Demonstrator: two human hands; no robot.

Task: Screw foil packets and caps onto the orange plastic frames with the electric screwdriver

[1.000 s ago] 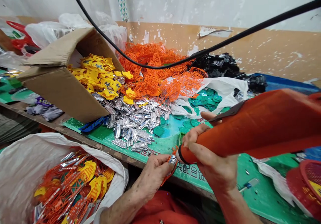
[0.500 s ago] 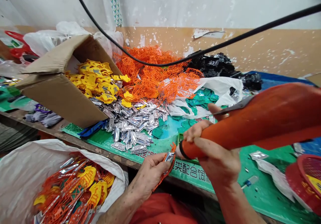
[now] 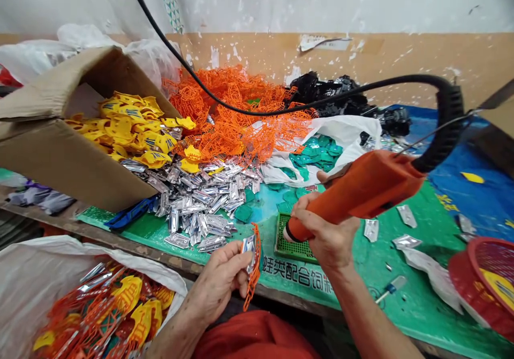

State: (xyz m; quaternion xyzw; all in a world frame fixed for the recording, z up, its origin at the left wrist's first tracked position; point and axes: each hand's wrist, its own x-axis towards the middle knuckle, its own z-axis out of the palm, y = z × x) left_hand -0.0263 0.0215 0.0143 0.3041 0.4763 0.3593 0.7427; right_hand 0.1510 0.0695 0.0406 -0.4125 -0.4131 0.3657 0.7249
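My left hand [image 3: 219,281] pinches a thin orange plastic sprue [image 3: 254,276] with a small silver piece [image 3: 249,249] attached at its upper end. My right hand [image 3: 325,236] grips the body of an orange handheld power tool [image 3: 361,193], whose black ringed nose points down and left toward the silver piece, a short gap apart. A black ribbed strain relief and cord [image 3: 447,126] leave the tool's rear end. A green grid pad [image 3: 292,239] lies just beyond my right hand.
A green printed mat [image 3: 345,289] carries a heap of silver pieces [image 3: 196,209] and several loose ones. An open cardboard box [image 3: 68,155] holds yellow pieces. Orange sprues, teal pieces in a white bag, and black pieces lie behind. A white sack [image 3: 92,265] sits lower left; a red basket [image 3: 484,281] sits right.
The orange tool has swung down and away from me, showing its rear and cord. My left hand has shifted slightly left with the sprue, and more of the mat's loose silver pieces show.
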